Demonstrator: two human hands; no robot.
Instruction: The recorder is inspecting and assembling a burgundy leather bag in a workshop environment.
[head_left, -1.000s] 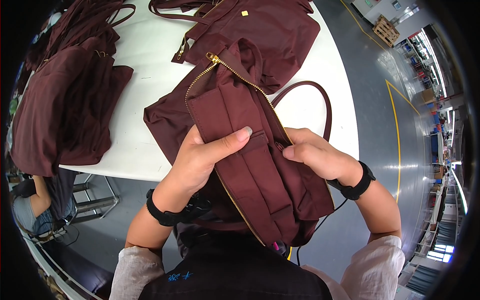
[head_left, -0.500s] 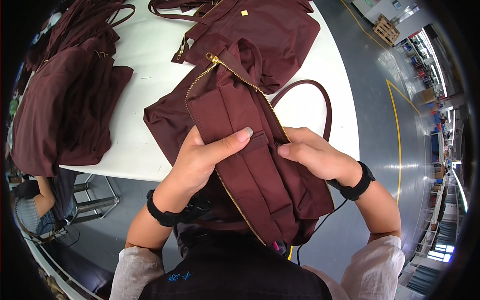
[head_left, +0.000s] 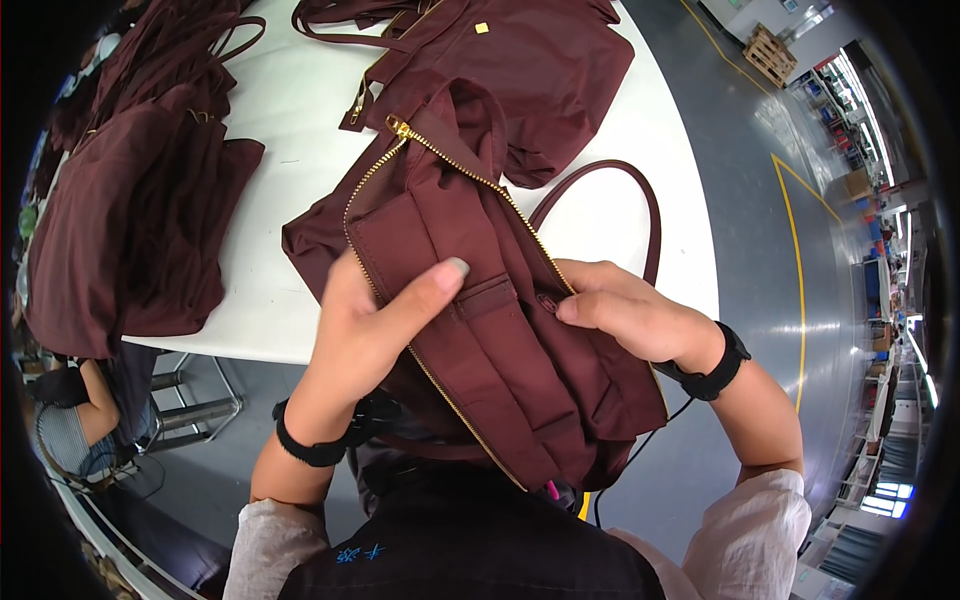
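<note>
A maroon fabric bag [head_left: 505, 350] lies half on the table's near edge and half against my body. Its long gold zipper [head_left: 522, 225] is undone, and the metal slider [head_left: 398, 126] sits at the far end. Inside, the lining shows a pocket with a short stitched band [head_left: 487, 293]. My left hand [head_left: 372, 318] grips the left zipper edge, thumb inside on the lining, fingers hidden beneath. My right hand [head_left: 630, 312] pinches the right edge with its thumb inside, beside a small round mark [head_left: 546, 302] on the lining.
Another maroon bag [head_left: 545, 85] with a small gold plate lies behind on the white table [head_left: 270, 290]. More maroon bags [head_left: 140, 220] are heaped at the left. A metal-framed stool [head_left: 200, 412] and a seated person [head_left: 75, 410] are at lower left. Grey floor extends along the right.
My left hand has moved left with its zipper edge, so the opening is wider. The slider end has shifted left too. The round mark beside my right thumb is now uncovered.
</note>
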